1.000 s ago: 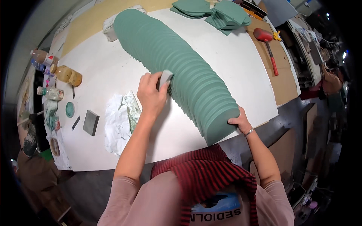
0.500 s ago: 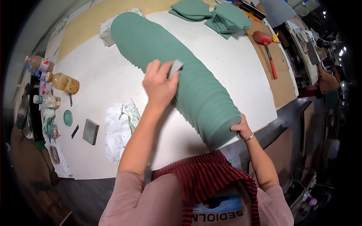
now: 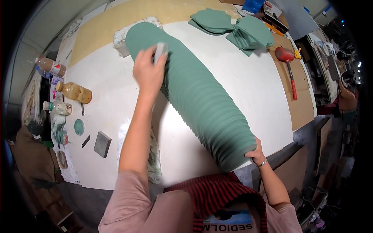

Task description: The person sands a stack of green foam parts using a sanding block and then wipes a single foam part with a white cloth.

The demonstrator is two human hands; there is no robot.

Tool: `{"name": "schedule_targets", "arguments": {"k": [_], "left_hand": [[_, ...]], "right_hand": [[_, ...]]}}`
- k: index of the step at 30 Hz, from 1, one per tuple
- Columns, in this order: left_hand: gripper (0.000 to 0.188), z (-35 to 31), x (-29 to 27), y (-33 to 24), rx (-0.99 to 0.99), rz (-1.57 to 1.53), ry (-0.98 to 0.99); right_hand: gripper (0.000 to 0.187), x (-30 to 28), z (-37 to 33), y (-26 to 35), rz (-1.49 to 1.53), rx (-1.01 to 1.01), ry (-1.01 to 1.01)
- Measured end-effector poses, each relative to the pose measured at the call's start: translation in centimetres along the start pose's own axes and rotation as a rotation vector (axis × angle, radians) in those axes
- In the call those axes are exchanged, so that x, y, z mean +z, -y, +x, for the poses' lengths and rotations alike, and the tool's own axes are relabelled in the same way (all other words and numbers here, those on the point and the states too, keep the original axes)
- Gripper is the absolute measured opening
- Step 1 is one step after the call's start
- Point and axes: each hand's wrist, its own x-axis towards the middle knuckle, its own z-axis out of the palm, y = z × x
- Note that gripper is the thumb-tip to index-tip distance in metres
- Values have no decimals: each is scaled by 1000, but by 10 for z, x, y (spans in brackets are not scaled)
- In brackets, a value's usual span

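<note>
A long row of thin green sheets [image 3: 202,93] lies overlapped like a fanned stack, slanting from the far left to the table's near edge. Its far end rests by a white wrapped block [image 3: 121,43]. My left hand [image 3: 149,73] is closed around a small pale grey block [image 3: 159,50], pressed to the upper left part of the row. At the near end, my right hand [image 3: 256,152] grips the edge of the green sheets, thumb on the front face and fingers mostly hidden behind.
More green pieces [image 3: 211,21] are piled at the back. A red mallet [image 3: 285,56] lies on brown cardboard [image 3: 301,93] to the right. At left stand bottles [image 3: 75,92], with a grey square block [image 3: 102,144], a round green lid [image 3: 79,127] and a crumpled cloth [image 3: 154,163] nearby.
My left hand has slid the grey block along the row toward its far end. My right hand still holds the near end. The whole view has shifted slightly.
</note>
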Motion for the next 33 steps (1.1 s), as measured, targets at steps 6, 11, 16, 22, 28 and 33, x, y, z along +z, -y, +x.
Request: {"name": "schedule_targets", "arguments": {"k": [6,11,16,22,28,33], "left_hand": [[30,44,15,18,269,354,59],[25,43,-26,45,102,438,222],[27,81,2,25,375,464,199],[30,78,-22,35,239,432,413],[28,90,13,23,422,326,297],[30,70,-11,52,285,208,304]], "right_hand": [[106,0,0,0,-19,8,6],[107,2,-1,0,30,8,-4],[108,-2,4,-4,76,24,39],[111,-3,-2,-8,-12,-9,-25],[114,0,3,0,-12,23,0],[113,-4,-2,-7,5,15,-32]]}}
